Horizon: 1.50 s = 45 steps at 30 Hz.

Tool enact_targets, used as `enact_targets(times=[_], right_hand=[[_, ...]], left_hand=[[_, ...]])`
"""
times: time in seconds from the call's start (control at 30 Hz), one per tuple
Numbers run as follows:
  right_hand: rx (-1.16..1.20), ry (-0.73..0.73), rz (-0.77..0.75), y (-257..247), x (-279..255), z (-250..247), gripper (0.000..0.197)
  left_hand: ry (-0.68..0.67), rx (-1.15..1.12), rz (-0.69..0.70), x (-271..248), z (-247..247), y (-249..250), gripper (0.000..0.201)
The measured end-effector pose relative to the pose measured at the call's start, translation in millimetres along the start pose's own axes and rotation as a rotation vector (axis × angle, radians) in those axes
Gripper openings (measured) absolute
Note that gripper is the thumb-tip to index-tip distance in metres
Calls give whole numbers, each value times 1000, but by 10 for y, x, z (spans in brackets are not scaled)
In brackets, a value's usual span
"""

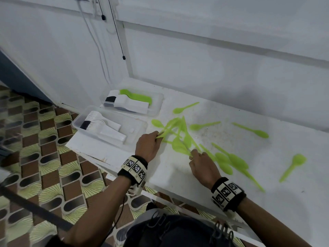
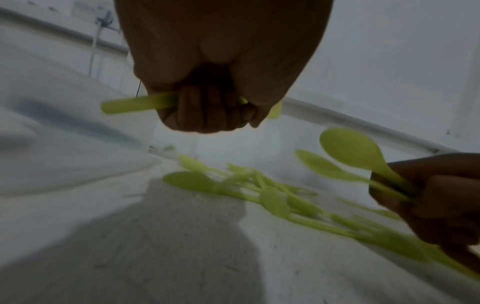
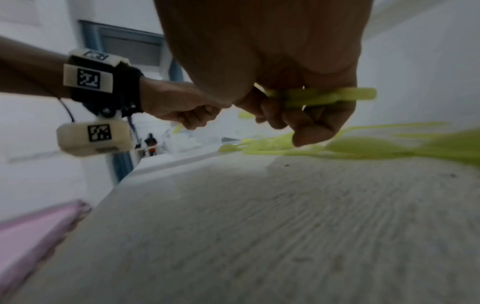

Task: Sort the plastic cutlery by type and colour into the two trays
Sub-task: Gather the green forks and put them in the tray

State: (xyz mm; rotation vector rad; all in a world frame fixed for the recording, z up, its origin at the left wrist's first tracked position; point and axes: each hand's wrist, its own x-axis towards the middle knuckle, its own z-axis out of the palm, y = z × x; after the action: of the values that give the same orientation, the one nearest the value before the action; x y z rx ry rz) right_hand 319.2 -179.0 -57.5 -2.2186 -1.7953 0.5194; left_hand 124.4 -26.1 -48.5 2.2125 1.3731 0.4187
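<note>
left hand [image 1: 147, 146] clamped on green spoon handles [image 2: 135, 103] | right hand [image 1: 203, 166] gripping green spoons [image 2: 348, 150] | loose green cutlery [image 1: 179, 132] mid-frame | two trays [image 1: 110, 111] upper left, holding white stacks [image 1: 106, 127]

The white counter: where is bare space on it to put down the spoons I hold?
Bare: the counter front strip between left hand and right hand, and the far strip along the wall. Crowded: the green spoons between the hands and right of them; two trays fill the left end.
</note>
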Motion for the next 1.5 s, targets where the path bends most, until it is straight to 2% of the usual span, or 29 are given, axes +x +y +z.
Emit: enact_targets(times=[0.07,0.13,0.23,0.3,0.4,0.57,0.63,0.7,0.77,0.83,0.97,1.03,1.13,1.2,1.27,1.37,1.43,1.5], right_hand=[[49,78,58,18,14,-40,16],[39,110,88,29,48,-67,25],[-53,68,68,27,95,-94,40],[-113,8,40,12,112,-86,42],[-182,-59,38,18,149,-43,38],[-215,-47,24,19,224,-23,27],[-151,-10,24,-2,247,-53,26],[-29,86,69,-51,309,-134,21],[26,166,57,-100,457,-204,16],[-14,160,-8,-130,670,-287,20],[-160,-10,-152,-104,1133,-387,48],[-288,-127,-243,-107,1295,-388,56],[-512,-262,-337,-127,1409,-368,47],[-539,-229,-372,-100,1440,-385,33],[-464,-158,-416,-50,1461,-420,21],[-404,-85,-564,60,1479,-454,16],[-367,-22,-585,95,1480,-483,15],[-313,71,-562,98,1486,-490,20]], left_hand=[[17,29,-67,84,44,94,38],[-15,105,-90,178,90,149,33],[-130,259,-114,302,153,158,47],[-160,290,-136,367,178,154,43],[-167,277,-158,418,154,202,35],[-131,275,-119,436,47,292,28],[-116,261,-125,440,-12,320,29],[-87,244,-107,423,-82,328,27],[-56,180,-93,390,-144,307,24],[-24,88,-86,384,-184,262,25],[-42,-142,-121,363,-271,144,40],[-41,-220,-132,283,-304,151,34],[-6,-374,-201,127,-263,148,21],[68,-478,-250,29,-190,160,26],[158,-529,-315,-37,-134,193,41],[240,-545,-437,-60,-64,214,64],[269,-596,-426,-50,-32,157,67],[264,-675,-344,-75,-1,113,58]])
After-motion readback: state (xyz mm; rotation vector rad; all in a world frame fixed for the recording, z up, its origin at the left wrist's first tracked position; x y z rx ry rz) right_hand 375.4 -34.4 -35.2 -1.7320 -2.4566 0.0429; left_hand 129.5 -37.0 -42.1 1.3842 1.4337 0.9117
